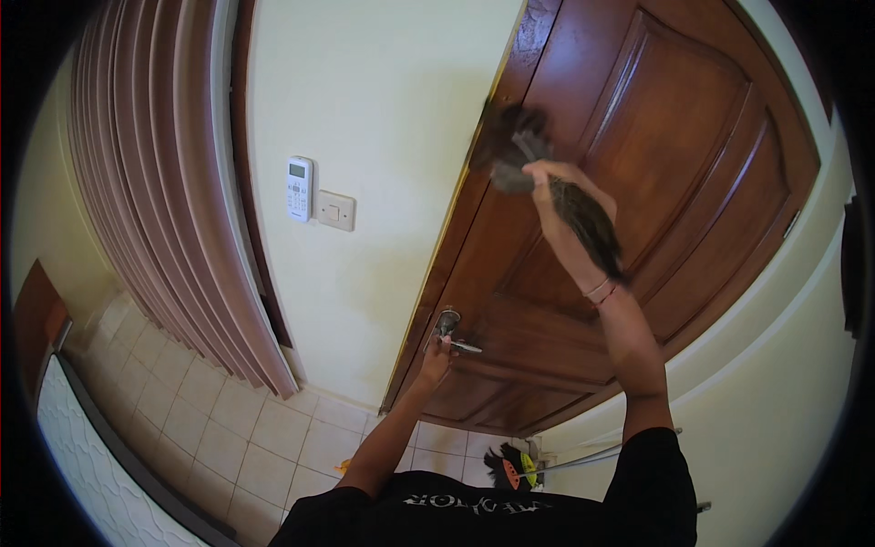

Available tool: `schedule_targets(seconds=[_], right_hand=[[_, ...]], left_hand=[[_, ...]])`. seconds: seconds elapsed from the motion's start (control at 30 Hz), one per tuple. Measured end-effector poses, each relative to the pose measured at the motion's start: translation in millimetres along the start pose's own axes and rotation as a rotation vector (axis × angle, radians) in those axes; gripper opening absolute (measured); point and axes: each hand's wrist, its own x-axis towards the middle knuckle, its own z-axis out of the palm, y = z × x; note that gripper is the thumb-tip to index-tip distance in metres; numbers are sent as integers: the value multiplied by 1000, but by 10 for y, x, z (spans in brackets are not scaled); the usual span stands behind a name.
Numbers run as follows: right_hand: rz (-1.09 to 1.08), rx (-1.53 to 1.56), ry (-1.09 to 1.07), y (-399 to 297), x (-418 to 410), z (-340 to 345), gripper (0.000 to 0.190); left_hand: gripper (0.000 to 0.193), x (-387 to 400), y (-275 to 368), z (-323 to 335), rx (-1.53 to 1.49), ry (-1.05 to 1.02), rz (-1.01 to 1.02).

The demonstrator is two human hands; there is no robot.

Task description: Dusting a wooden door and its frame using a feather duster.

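Note:
My right hand [557, 181] is raised against the upper part of a brown panelled wooden door [677, 137]. It grips a dark, soft bundle that looks like a feather duster [588, 222]. One end fans out beyond my fingers near the door's left edge, blurred by motion; the other hangs along my forearm. Lower down, my left hand [437, 359] is at the metal lever door handle [467, 347], with its fingers around the inner end of the lever and the handle's plate. Its palm side is partly hidden.
A white remote control [299, 189] and a light switch [336, 210] are on the wall left of the door. Vertical blinds [164, 171] hang farther left, above the tiled floor [260, 437]. A mattress [102, 465] fills the lower left. Long-handled brooms [519, 472] lean at the lower right.

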Motion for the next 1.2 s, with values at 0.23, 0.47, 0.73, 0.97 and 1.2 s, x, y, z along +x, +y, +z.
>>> schedule_targets(seconds=[0.23,0.47,0.73,0.97,1.2], right_hand=[[77,88,205,-31,285,-280,14],[193,86,-57,2,235,-354,17],[-3,-32,170,41,483,-642,13],[-25,-97,-170,189,234,-637,19],[-207,-348,201,157,448,-857,9]], left_hand=[[34,2,-23,4,-28,-9,10],[33,103,-138,-115,61,-3,28],[36,121,-161,-62,39,-1,51],[32,61,-122,-23,25,17,79],[33,123,-155,-79,46,32,46]])
